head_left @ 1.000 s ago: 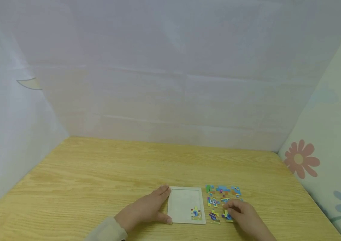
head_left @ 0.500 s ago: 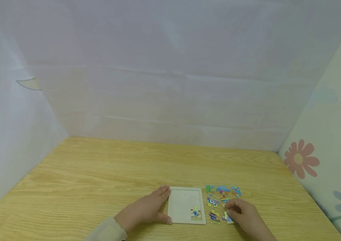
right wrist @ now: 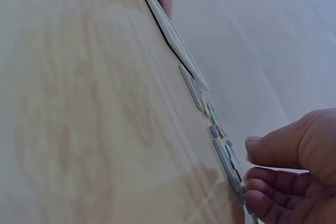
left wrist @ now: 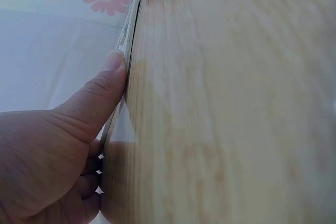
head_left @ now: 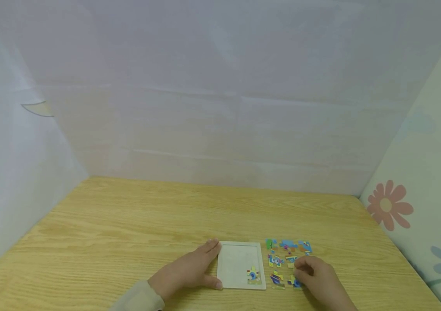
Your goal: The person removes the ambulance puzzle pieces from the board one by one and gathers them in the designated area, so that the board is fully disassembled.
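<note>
A pale square puzzle tray (head_left: 237, 263) lies on the table, with one puzzle piece (head_left: 253, 275) in its lower right corner. My left hand (head_left: 193, 268) spans the tray's left edge, thumb near the bottom corner and straight fingers near the top one. In the left wrist view the thumb (left wrist: 97, 95) rests against the rim. My right hand (head_left: 317, 276) is over the lower right loose puzzle piece (head_left: 295, 282) and partly covers it. The right wrist view has the loosely bent fingers (right wrist: 262, 203) right at that piece's edge, the thumb standing off from it.
Several colourful loose pieces, among them one with eyes (head_left: 275, 261) and a purple-striped one (head_left: 276, 280), lie in rows right of the tray. Wood-grain table (head_left: 127, 224) extends behind and to the left. Pale walls enclose it, the right one printed with flowers (head_left: 387, 205).
The piece under my right hand looked washed with glare half a second ago and shows its blue pattern again now. That hand has shifted slightly right. My left hand stays put.
</note>
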{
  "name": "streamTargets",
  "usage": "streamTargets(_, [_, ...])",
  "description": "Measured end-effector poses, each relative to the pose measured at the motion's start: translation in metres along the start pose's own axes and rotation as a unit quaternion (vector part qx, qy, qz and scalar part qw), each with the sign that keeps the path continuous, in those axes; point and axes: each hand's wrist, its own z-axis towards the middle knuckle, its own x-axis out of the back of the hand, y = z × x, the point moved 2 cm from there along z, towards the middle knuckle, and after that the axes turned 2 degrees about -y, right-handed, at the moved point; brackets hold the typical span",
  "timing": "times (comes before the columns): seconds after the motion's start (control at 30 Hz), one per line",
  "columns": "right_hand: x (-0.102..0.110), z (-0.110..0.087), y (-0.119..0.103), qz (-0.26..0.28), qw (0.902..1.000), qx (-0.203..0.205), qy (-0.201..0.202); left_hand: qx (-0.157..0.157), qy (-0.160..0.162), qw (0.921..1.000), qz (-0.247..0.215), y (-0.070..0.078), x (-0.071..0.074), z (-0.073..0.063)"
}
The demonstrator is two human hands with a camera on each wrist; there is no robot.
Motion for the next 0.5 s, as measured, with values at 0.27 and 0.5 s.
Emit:
streamTargets(0.27, [0.007,-0.003,-0.006,0.036,0.9992,0.003,0.018,0.002,-0.006,1.0,-0.002,0.0,0.0,0.0])
streamTargets(0.5, [0.012,-0.001,-0.019,0.036,0.9958,0.056,0.062,0.002,-0.006,1.0,-0.004,0.0,0.0,0.001])
